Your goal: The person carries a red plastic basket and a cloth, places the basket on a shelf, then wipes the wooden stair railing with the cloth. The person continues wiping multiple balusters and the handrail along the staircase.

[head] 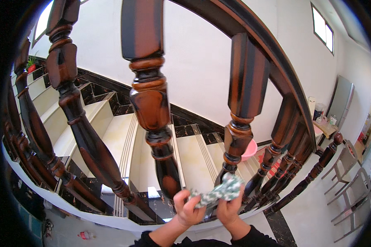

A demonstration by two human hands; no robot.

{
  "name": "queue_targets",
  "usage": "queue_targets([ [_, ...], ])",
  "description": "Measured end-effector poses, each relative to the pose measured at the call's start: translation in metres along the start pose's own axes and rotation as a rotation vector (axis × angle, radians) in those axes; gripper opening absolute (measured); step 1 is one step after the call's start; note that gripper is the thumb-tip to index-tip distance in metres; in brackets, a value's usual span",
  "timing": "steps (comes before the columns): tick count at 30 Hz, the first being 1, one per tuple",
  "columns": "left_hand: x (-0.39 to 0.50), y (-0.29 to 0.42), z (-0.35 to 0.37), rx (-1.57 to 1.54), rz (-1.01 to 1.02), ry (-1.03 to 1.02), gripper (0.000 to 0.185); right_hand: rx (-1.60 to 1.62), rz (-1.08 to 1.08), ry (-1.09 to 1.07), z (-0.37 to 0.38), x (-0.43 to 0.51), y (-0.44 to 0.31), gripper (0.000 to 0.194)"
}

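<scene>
A green-and-white patterned cloth [219,193] is stretched between my two hands at the lower middle of the head view. My left hand [188,207] grips its left end, close to the foot of a dark brown turned wooden baluster [151,108]. The bunched right end is held by my right hand [230,207], just below another baluster [238,136]. Whether the cloth touches the balusters cannot be told. Fingers of both hands are partly hidden by the cloth.
A curved wooden handrail [284,68] runs above the balusters. Behind them lie pale stair treads [191,157] with a pink basin [249,150] lower down. Grey chairs [354,188] stand at right, and a bottle [86,235] lies on the floor at lower left.
</scene>
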State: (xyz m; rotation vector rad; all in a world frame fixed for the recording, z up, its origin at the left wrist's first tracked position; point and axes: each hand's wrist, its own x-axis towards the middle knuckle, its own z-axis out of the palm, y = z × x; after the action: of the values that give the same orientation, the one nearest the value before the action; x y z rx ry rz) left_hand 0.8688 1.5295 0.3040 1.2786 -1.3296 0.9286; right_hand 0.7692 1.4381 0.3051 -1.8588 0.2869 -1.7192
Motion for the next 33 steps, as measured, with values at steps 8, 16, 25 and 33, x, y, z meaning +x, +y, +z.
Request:
queue_targets([
  [8, 0.158, 0.017, 0.060, 0.032, 0.165, 0.184, 0.037, -0.069, -0.091, 0.229, -0.020, 0.137, 0.001, 0.043],
  [16, 0.182, 0.016, 0.114, -0.751, -0.375, 0.014, 0.056, 0.375, 0.089, 0.009, 0.002, 0.199, -0.004, 0.059],
  [25, 0.137, 0.014, 0.124, -0.572, -0.297, 0.016, 0.056, 0.312, 0.061, -0.017, -0.002, 0.151, 0.029, 0.038],
  [33, 0.071, 0.010, 0.138, -0.583, -0.390, 0.019, 0.061, 0.372, 0.096, -0.159, -0.003, 0.095, 0.078, 0.044],
])
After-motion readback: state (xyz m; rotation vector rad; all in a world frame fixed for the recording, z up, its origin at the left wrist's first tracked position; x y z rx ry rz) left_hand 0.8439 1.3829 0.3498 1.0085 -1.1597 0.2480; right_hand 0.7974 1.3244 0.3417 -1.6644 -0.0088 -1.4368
